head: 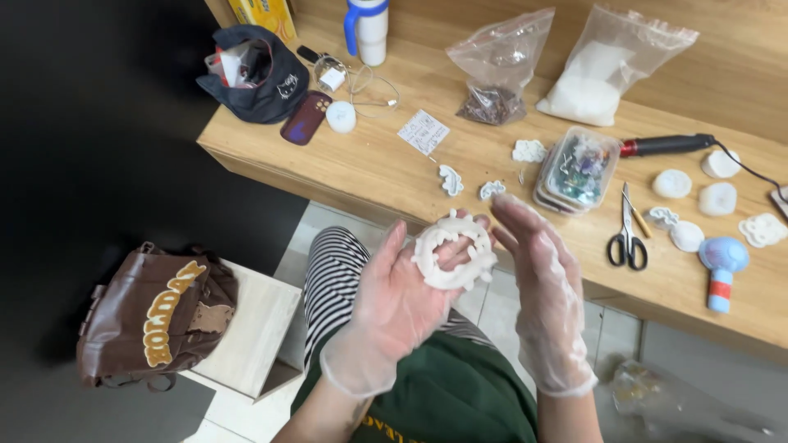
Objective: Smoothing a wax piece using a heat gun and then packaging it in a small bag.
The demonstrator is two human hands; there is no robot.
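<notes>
Fingers: we hold our left hand (394, 299) palm up, its gloved fingers (392, 246) spread and a little curled under a white ring-shaped piece (454, 250); they cradle it and do not clamp it.
Right hand: our right hand (542, 287), also in a thin clear glove, stands edge-on just beside the ring, fingers straight and together, the tips near or touching its rim; we cannot tell which.
Ring: it lies on the left palm at the centre of the frame, just below the edge of the wooden table (386, 168), with bumpy lobes round its outside.
Step in hand: we judge that we are shaping or smoothing the ring between the two hands.
Next move: it seems to call for a light touch, since the lobes look easy to flatten.
Nearby: black-handled scissors (628, 238) and a clear lidded box (579, 168) lie to the right on the table, small white moulded pieces (450, 179) just above the hands.
Hard to make out: the ring's underside is hidden by the palm, the material is unclear, and the box's contents are too small to tell.
</notes>
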